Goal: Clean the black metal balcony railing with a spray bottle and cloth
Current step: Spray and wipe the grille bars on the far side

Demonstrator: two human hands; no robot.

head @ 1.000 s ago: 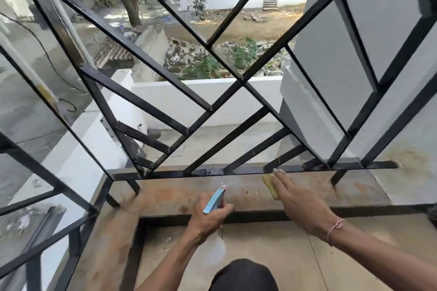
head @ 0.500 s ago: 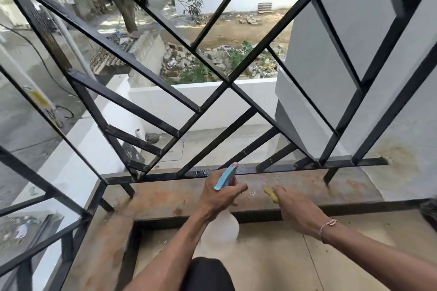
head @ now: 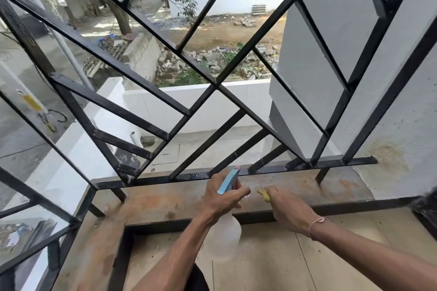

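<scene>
At the lower centre of the frame, the spray bottle (head: pixel 227 224) is held by the left hand (head: pixel 221 198), whose fingers are curled round its neck below the blue trigger head, nozzle aimed toward the bottom rail (head: pixel 196 175) of the black railing (head: pixel 132 79). The translucent body appears nearly empty, so it is judged light, yet smooth plastic may turn slippery when wet; the neck is judged the surest place of hold. Just right of it, the yellow cloth (head: pixel 263 194) is pinched beneath the fingers of the right hand (head: pixel 290 210), only a small edge being visible. Being soft and limp, it is best bunched against the palm and pressed flat along a bar. The railing is rigid welded metal, fixed across the whole frame, and will not yield under firm wiping.
</scene>
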